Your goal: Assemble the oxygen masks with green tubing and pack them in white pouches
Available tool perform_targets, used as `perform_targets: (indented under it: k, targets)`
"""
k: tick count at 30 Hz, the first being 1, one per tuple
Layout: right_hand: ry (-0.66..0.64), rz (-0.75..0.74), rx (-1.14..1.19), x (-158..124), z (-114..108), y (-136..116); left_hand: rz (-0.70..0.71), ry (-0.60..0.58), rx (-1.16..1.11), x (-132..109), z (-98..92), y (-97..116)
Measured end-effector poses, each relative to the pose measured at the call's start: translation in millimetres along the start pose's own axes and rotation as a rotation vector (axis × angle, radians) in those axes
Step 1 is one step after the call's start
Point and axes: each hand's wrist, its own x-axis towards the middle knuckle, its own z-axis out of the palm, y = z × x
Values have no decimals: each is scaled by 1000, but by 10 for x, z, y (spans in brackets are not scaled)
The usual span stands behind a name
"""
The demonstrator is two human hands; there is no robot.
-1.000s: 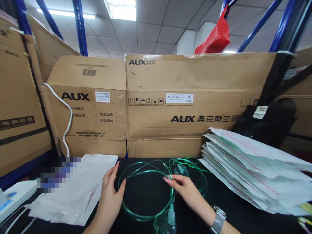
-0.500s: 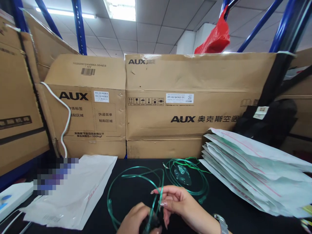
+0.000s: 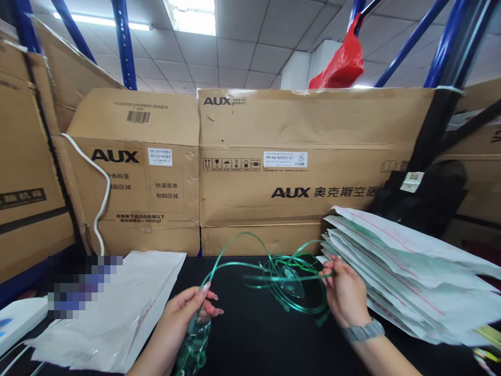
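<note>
My left hand (image 3: 183, 313) pinches green tubing (image 3: 235, 265) between thumb and fingers. Below those fingers hangs a clear green oxygen mask (image 3: 192, 347), partly cut off by the lower frame edge. My right hand (image 3: 346, 290), with a watch on its wrist, is raised at the right and closed around more of the tubing, which loops between both hands in the air. Some of it is blurred. Behind, a second oxygen mask (image 3: 293, 286) lies on the black table (image 3: 250, 334) within its own coiled tubing.
A stack of white mailing bags (image 3: 391, 271) stands at the right. Another white bag (image 3: 105, 308) lies at the left, beside a white device (image 3: 23, 316). Cardboard boxes (image 3: 242, 203) wall off the back. A white cable (image 3: 105, 193) hangs at the left.
My hands have moved apart from the middle, left hand to the left and right hand up and right. The tubing is now spread between them, and the held mask shows below my left hand.
</note>
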Motion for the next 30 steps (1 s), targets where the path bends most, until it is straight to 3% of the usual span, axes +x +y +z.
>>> perform_targets:
  k: [3, 6, 10, 13, 15, 17, 19, 21, 24, 30]
  targets:
    - [97, -68, 29, 157, -90, -73, -2, 70, -62, -5, -20, 23]
    - [90, -73, 20, 197, -95, -117, 45, 173, -110, -8, -40, 53]
    - [-194, 78, -85, -8, 64, -86, 99, 262, -163, -3, -54, 85]
    - [-435, 218, -206, -228, 186, -2, 124, 253, -152, 1, -57, 95]
    - [-617, 244, -431, -314, 213, 72, 142, 215, -109, -5, -49, 101]
    - [-699, 156, -690, -338, 199, 145, 152, 176, -42, -22, -25, 108]
    - [-648, 22, -813, -335, 176, 196, 153, 141, 31, -48, 14, 106]
    - [-587, -141, -824, -354, 170, 212, 142, 99, 75, -71, 56, 81]
    - [-640, -350, -854, -478, 200, 187, 134, 40, 82, -84, 92, 5]
    - [-784, -496, -946, -719, 214, 222, 164, 37, 95, -54, 40, -60]
